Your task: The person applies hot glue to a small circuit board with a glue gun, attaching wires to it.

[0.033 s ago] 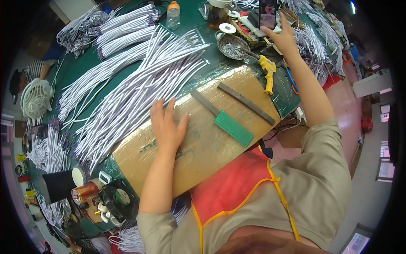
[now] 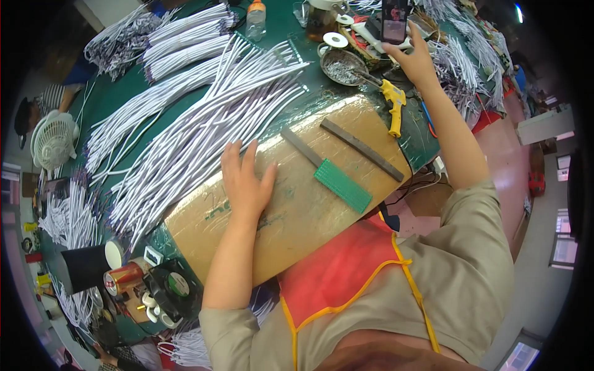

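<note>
Head view, starting at my far left: a small white fan [image 2: 54,141] with a round grille sits at the edge of the green table [image 2: 124,99]. Nearer me on that side stand a black cylinder [image 2: 85,267], a shiny red can [image 2: 125,277] lying on its side and a square black cooling fan [image 2: 173,287]. Long white sleeved wires [image 2: 204,123] fan out across the green surface in loose, smooth bundles, their near ends reaching the cardboard sheet [image 2: 297,204] (brown, taped glossy, curved along its far edge). My left hand [image 2: 246,183] lies flat on that cardboard, fingers spread wide, holding nothing, its fingertips just touching the wire ends. Right of it lie a green ridged comb-like tool [image 2: 342,185] with a grey flat handle and, beside it, a long dark metal bar [image 2: 361,149]. Farther off sits a round metal dish [image 2: 343,65] of small grey bits, with a yellow glue gun [image 2: 393,102] near it. My right hand [image 2: 413,60] reaches far across, fingers curled about a dark phone [image 2: 394,20] standing upright.
</note>
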{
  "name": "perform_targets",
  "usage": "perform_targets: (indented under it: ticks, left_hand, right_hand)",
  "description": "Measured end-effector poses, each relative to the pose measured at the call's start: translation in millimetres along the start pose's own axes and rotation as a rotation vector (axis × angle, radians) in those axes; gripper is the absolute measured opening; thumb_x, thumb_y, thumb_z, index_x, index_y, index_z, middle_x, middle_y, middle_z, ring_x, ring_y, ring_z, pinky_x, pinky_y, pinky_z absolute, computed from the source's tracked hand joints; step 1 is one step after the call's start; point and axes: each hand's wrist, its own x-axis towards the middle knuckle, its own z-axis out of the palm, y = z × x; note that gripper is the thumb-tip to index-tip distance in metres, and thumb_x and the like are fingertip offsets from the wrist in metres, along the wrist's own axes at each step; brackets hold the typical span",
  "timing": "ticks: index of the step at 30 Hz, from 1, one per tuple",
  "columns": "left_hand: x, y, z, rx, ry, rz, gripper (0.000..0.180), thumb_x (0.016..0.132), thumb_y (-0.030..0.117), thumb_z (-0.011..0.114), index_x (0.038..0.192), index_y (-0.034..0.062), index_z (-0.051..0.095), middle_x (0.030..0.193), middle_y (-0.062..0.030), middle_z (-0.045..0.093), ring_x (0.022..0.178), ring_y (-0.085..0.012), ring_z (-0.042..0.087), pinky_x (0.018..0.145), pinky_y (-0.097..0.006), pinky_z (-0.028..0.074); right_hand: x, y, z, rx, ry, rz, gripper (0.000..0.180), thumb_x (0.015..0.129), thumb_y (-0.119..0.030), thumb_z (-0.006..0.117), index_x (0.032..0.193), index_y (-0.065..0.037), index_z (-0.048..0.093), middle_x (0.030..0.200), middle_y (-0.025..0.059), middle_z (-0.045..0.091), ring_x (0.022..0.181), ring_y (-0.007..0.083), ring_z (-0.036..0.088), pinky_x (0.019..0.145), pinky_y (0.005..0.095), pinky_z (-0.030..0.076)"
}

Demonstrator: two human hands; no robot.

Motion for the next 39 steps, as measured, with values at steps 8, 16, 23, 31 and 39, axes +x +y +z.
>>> perform_targets:
  ticks: [8, 16, 23, 31, 39]
  left_hand:
    - [-6, -1, 2, -0.012, -0.003, -0.036, 0.056, 0.084, 0.030, 0.079, 0.133, 0.0075, 0.064, 0.143, -0.0219, 0.050, 0.139, -0.0442, 0.041, 0.114, -0.055, 0.035]
    - [-9, 1, -1, 0.000, -0.020, -0.059, 0.055, 0.084, 0.027, 0.079, 0.132, 0.0053, 0.064, 0.141, -0.0238, 0.051, 0.138, -0.0452, 0.042, 0.113, -0.055, 0.035]
    - [-1, 0, -10, -0.011, 0.030, 0.017, 0.054, 0.082, 0.024, 0.081, 0.130, 0.0042, 0.064, 0.138, -0.0232, 0.053, 0.133, -0.0447, 0.046, 0.110, -0.054, 0.039]
    - [-8, 1, -8, 0.021, -0.001, 0.001, 0.054, 0.084, 0.028, 0.080, 0.130, 0.0053, 0.064, 0.139, -0.0222, 0.052, 0.136, -0.0439, 0.044, 0.112, -0.054, 0.038]
    - [-10, 6, -7, 0.058, -0.017, 0.055, 0.056, 0.083, 0.028, 0.080, 0.132, 0.0057, 0.064, 0.140, -0.0225, 0.052, 0.136, -0.0441, 0.044, 0.112, -0.055, 0.037]
  right_hand:
    - [-160, -99, -42, 0.184, -0.593, -0.294, 0.074, 0.086, -0.033, 0.081, 0.148, -0.008, 0.050, 0.141, 0.0153, 0.058, 0.126, 0.0300, 0.059, 0.106, 0.0408, 0.047]
    - [-250, -122, -58, 0.151, -0.807, -0.119, 0.075, 0.082, -0.039, 0.082, 0.144, -0.009, 0.052, 0.138, 0.0177, 0.057, 0.126, 0.0380, 0.055, 0.106, 0.0442, 0.047]
    - [-260, -127, -46, 0.084, -0.732, -0.181, 0.076, 0.080, -0.039, 0.083, 0.143, -0.010, 0.052, 0.134, 0.0164, 0.056, 0.122, 0.0378, 0.056, 0.104, 0.0450, 0.048]
    - [-269, -134, -24, 0.129, -0.599, -0.156, 0.075, 0.082, -0.044, 0.080, 0.143, -0.013, 0.052, 0.126, 0.0178, 0.059, 0.116, 0.0386, 0.059, 0.097, 0.0471, 0.051]
    - [-262, -139, -25, 0.137, -0.631, -0.148, 0.074, 0.084, -0.045, 0.079, 0.144, -0.010, 0.053, 0.125, 0.0190, 0.058, 0.111, 0.0393, 0.061, 0.094, 0.0454, 0.052]
